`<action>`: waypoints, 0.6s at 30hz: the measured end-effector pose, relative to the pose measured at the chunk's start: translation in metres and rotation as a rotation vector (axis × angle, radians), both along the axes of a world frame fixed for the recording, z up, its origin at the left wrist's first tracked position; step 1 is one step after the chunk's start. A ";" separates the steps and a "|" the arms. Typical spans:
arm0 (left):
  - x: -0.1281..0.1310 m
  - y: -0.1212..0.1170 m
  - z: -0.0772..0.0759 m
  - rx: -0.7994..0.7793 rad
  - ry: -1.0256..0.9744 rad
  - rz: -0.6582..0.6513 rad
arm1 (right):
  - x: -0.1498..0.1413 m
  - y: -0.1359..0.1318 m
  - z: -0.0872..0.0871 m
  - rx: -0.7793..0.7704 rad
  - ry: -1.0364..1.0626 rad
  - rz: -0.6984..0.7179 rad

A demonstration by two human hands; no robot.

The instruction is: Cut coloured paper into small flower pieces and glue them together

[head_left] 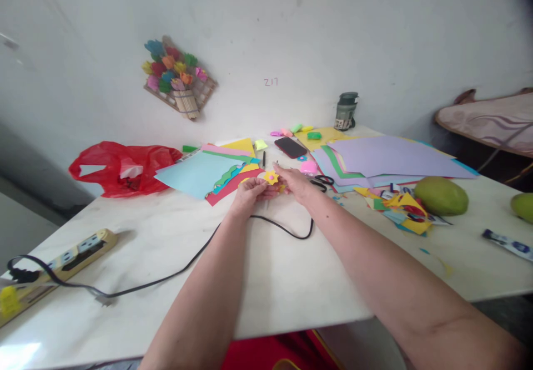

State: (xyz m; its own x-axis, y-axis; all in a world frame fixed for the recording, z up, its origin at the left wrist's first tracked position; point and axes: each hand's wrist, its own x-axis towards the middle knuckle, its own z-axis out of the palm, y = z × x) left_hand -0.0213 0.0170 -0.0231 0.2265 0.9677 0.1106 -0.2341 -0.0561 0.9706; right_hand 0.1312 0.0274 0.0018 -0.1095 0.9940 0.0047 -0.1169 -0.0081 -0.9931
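Yellow flower (271, 178) with a pink centre is what we have between our two hands, close to the middle of the frame. With our left hand (252, 190) we grasp it, thumb and fingertips closed near its left edge. We bring our right hand (293, 182) close to its right side; we cannot tell whether those fingers grip the flower or only touch it. Nearer to us, a black cable (300, 238) trails over the white table (291, 287) toward a power strip (83, 254) at the lower left of the frame. Just beside our right hand we see black scissors (323, 180), with a pink packet (308, 168) next to them. Beyond our hands, around the centre of the frame, we see a dark pen (264, 160) and a phone (290, 147). Left of centre we have light blue paper (191, 173) near a red plastic bag (141, 156). On the right side lie purple paper (387, 156) and, nearer to us, colourful scraps (402, 212) beside a green fruit (442, 195).
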 end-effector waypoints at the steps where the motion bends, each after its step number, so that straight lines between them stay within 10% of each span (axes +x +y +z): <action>1: 0.000 0.000 0.000 0.000 -0.009 0.005 | 0.001 0.001 -0.001 -0.011 0.019 -0.002; 18: 0.001 -0.003 0.004 -0.043 -0.026 0.057 | 0.000 -0.006 0.009 0.120 -0.223 -0.052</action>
